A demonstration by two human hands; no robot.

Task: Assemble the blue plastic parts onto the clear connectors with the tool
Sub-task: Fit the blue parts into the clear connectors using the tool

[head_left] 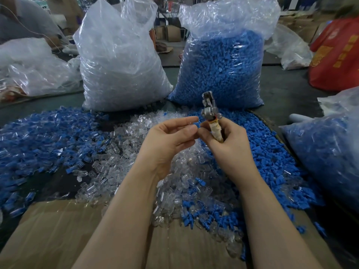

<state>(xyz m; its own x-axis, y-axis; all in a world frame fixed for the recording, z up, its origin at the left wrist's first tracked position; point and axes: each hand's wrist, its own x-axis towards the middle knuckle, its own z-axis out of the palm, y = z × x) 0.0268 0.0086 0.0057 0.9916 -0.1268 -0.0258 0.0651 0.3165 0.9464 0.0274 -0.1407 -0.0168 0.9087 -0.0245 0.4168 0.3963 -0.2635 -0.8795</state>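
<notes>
**Blue part at the fingertips, tool held ready**

The left fingers and thumb meet the right thumb and forefinger around one small blue part, held in the air above the middle of the worktop. Whether a clear connector is already pinched behind it cannot be told (anything transparent there is lost against the skin). The right hand also has its remaining fingers curled round the tape-wrapped handle of the tool, whose metal head stands upright above the knuckles, jaws pointing away from the person.

The step in hand looks like seating or aligning the blue part before the tool presses it home. The next move probably calls for keeping the part square at the fingertips, bringing the tool's head down to it, and squeezing; with the same hand holding both the part and the tool, a change of grip seems likely first.

The left hand is palm up and half cupped, wrist bent back. Both bare forearms rise from the near edge, over a sheet of cardboard. Beneath them lie loose clear connectors in the middle, and blue parts toward the right edge. Two big bags stand at the far edge, one of clear pieces, one of blue.
</notes>
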